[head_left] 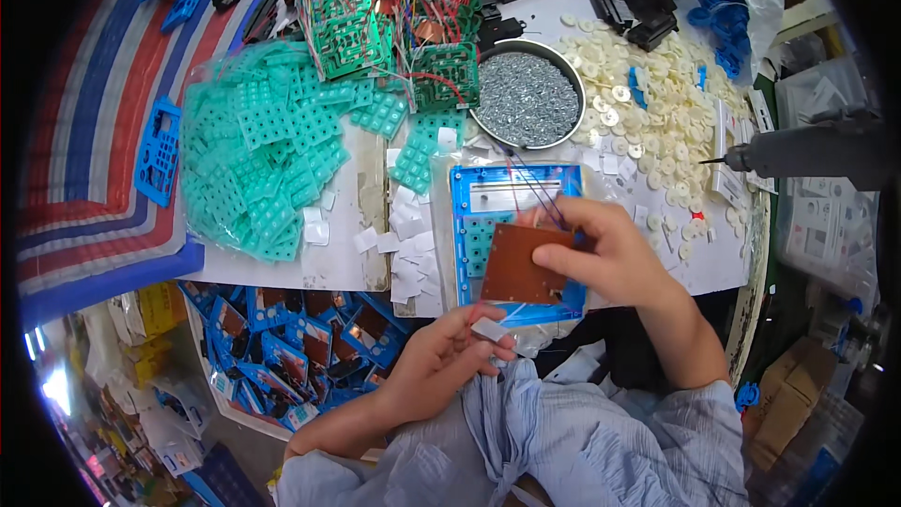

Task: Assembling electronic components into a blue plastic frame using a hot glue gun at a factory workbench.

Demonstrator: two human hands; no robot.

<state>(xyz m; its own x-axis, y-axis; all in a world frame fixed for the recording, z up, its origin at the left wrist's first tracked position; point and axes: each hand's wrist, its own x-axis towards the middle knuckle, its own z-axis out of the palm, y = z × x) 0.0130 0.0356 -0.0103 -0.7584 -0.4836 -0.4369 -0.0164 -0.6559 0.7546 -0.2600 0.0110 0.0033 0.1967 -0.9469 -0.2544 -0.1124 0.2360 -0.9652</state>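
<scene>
My right hand [605,249] grips a square brown circuit board [516,268], thumb on its face, with thin wires trailing from its upper edge. Under the board lies a blue plastic casing [460,202], its near part overlapped by board and hand. A teal rubber keypad [480,237] sits inside the casing, below a pale window panel [511,195]. Closer to my lap, my left hand [441,357] pinches a small white square [491,329] between its fingers; whether it is paper or foam I cannot tell.
Teal keypads [267,145] are heaped at left, beside scattered white squares [410,253]. Wired green boards [352,33] and a round tin of small screws [528,99] stand behind. Cream discs [633,103] cover the right side, near a power screwdriver [807,150]. Blue assemblies [296,352] fill a lower-left bin.
</scene>
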